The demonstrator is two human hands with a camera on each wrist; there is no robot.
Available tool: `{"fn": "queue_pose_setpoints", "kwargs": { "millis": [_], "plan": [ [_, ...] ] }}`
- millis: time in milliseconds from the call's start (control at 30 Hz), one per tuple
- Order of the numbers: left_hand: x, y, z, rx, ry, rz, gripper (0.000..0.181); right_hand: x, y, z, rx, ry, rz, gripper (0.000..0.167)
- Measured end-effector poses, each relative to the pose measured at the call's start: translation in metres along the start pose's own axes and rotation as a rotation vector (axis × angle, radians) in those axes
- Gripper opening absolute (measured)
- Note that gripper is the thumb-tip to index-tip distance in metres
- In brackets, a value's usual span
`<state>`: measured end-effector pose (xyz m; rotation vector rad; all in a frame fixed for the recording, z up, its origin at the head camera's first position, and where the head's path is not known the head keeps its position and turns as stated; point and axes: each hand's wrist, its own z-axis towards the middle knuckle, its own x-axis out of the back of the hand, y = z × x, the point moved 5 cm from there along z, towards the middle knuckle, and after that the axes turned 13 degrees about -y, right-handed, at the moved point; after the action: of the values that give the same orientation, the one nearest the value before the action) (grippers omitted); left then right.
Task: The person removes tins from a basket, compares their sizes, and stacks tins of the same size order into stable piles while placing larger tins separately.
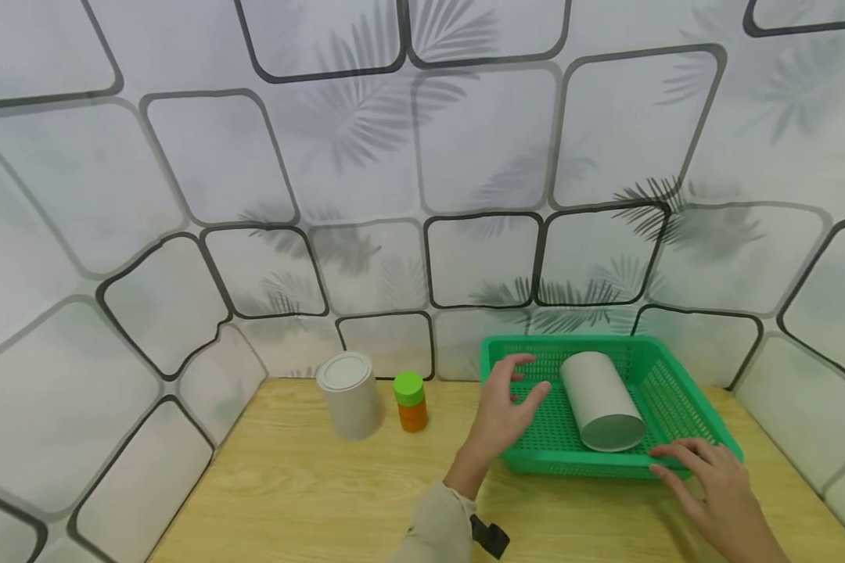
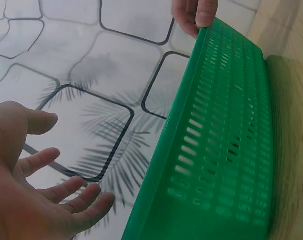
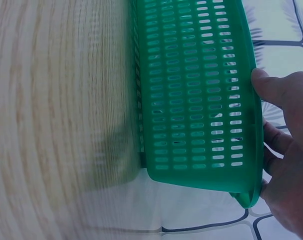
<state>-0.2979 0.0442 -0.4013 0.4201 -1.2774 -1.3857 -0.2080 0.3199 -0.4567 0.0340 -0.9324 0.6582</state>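
A green plastic basket [image 1: 577,463] with slotted walls stands on the right of the table. Inside it a white cylindrical can [image 1: 598,399] lies on its side. My right hand [image 1: 711,489] pinches the basket's near rim close to the right corner; in the right wrist view the thumb [image 3: 271,87] is on the outer side and the other fingers go over the rim. Above the basket's left side hovers my left hand [image 1: 503,410], fingers spread and slightly bent, holding nothing. The left wrist view has that hand [image 2: 46,185] apart from the basket wall [image 2: 216,135].
Left of the basket, a small orange jar with a green lid [image 1: 411,403] stands upright. Beside it is a white lidded can [image 1: 350,395], also upright. Patterned curtain-like walls [image 1: 366,156] close off the wooden table [image 1: 310,500] at the back and sides.
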Motion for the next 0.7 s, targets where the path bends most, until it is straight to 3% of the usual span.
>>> {"fn": "queue_pose_setpoints", "kwargs": {
  "millis": [333,533,700],
  "plan": [
    [-0.039,-0.007,0.025,0.103,-0.009,-0.027,0.047,0.0,0.001,-0.002,-0.026,-0.026,-0.007,0.041],
    [-0.061,-0.009,0.042,0.211,-0.009,-0.062,0.051,0.0,0.0,0.001,0.007,-0.017,-0.011,0.038],
    [-0.075,-0.009,0.054,0.327,-0.004,-0.023,0.055,0.0,0.001,0.0,0.003,-0.015,-0.005,0.038]
  ]
}}
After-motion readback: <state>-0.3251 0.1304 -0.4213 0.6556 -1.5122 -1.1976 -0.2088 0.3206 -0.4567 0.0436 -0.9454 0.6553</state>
